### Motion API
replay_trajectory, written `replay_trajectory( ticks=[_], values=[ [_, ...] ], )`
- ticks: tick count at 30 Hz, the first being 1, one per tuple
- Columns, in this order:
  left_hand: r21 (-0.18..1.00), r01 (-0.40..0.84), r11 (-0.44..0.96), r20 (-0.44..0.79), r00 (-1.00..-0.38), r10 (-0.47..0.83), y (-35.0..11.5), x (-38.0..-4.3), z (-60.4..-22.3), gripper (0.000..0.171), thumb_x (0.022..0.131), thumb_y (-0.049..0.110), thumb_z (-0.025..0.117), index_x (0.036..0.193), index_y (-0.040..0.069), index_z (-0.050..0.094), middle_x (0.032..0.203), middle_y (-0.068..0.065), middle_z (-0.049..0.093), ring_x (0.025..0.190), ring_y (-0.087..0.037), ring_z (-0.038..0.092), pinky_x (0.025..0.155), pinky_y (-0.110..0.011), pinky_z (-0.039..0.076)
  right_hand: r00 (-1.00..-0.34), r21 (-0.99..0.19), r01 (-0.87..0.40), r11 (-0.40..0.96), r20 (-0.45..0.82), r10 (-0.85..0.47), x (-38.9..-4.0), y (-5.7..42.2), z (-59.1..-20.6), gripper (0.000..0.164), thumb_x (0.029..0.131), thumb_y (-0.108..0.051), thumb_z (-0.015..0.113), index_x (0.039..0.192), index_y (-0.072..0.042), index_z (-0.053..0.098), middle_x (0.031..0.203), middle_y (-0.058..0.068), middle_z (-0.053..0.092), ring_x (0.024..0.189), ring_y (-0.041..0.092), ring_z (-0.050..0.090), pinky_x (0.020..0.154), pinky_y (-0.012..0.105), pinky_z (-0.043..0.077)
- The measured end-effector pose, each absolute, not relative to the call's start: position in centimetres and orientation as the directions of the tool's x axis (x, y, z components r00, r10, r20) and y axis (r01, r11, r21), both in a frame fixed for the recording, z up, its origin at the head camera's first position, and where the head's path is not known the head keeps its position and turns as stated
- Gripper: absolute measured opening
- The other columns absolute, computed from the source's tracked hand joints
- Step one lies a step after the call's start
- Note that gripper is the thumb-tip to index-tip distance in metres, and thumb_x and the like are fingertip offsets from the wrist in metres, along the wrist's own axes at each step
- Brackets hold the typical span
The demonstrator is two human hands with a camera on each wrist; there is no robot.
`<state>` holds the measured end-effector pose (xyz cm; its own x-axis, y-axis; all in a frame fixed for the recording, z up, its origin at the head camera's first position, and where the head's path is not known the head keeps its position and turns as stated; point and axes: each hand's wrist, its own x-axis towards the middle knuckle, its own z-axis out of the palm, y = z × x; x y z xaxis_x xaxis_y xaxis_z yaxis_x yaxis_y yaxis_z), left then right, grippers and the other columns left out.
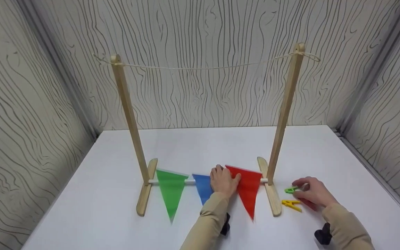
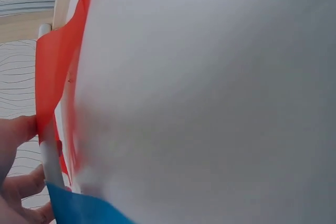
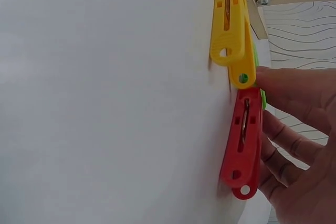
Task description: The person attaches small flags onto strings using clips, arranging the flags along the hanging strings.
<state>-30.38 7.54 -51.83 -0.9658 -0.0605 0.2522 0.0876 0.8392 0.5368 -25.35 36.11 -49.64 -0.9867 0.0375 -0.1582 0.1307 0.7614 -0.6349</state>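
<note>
While the right hand [image 1: 314, 192] pinches the green peg [image 1: 289, 190] toward the right edge of the table [image 1: 346, 173], the left hand [image 1: 223, 180] touches the red flag [image 1: 250, 189] on the rod [image 1: 189, 181] — whether it grips, I cannot tell. Picking a peg seems the step; next calls for a steady lift.

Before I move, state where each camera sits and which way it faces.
Head: on the head, facing forward and down at the wooden stand; left hand, right hand and sleeves show.
Left wrist: on that wrist, facing red flag, blue flag and white rod; left hand shows.
Right wrist: on that wrist, facing yellow clothespin and red clothespin; right hand shows.
Head and left wrist both show the red flag.
</note>
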Motion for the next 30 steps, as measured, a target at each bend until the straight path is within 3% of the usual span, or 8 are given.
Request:
replay_trajectory(
  ticks=[3,9,21,30],
  values=[
    [0.550,0.141,0.823,0.322,-0.945,-0.054,7.5,-30.4,-52.0,0.035,0.088,0.033,0.076,0.067,0.009,0.061,0.101,-0.011,0.064,0.098,-0.024,0.057,0.090,-0.039,0.051,-0.986,-0.633,0.138,0.761,-0.160,0.045,-25.4,36.0,-49.7,0.043,0.089,-0.021,0.073,0.125,0.001,0.062,0.115,0.021,0.059,0.096,0.027,0.053,0.081,0.035,0.047],
    [0.603,0.219,0.768,0.420,-0.904,-0.072,7.3,-30.4,-52.1,0.027,0.087,0.025,0.079,0.069,0.011,0.064,0.096,-0.006,0.065,0.093,-0.020,0.057,0.085,-0.034,0.052,-0.985,-0.629,0.147,0.763,-0.163,0.056,-25.6,35.9,-49.7,0.040,0.089,-0.019,0.073,0.122,0.002,0.063,0.110,0.019,0.059,0.094,0.027,0.053,0.079,0.034,0.046],
    [0.817,0.198,0.541,0.298,-0.949,-0.102,6.6,-29.9,-51.4,0.014,0.092,0.023,0.073,0.087,0.013,0.065,0.096,-0.002,0.063,0.092,-0.012,0.054,0.080,-0.026,0.053,-0.990,-0.618,0.124,0.777,-0.128,0.056,-25.8,35.2,-50.0,0.030,0.091,-0.011,0.071,0.117,0.002,0.064,0.109,0.017,0.060,0.094,0.026,0.050,0.079,0.033,0.043],
    [0.938,0.151,0.312,0.185,-0.979,-0.084,6.0,-29.3,-50.3,0.010,0.094,0.020,0.071,0.095,0.011,0.067,0.091,-0.001,0.064,0.086,-0.008,0.052,0.075,-0.018,0.050,-0.996,-0.592,0.073,0.803,-0.092,0.022,-26.0,34.9,-50.1,0.033,0.094,-0.011,0.067,0.123,0.004,0.061,0.118,0.022,0.062,0.102,0.032,0.054,0.094,0.052,0.049]
  ],
)
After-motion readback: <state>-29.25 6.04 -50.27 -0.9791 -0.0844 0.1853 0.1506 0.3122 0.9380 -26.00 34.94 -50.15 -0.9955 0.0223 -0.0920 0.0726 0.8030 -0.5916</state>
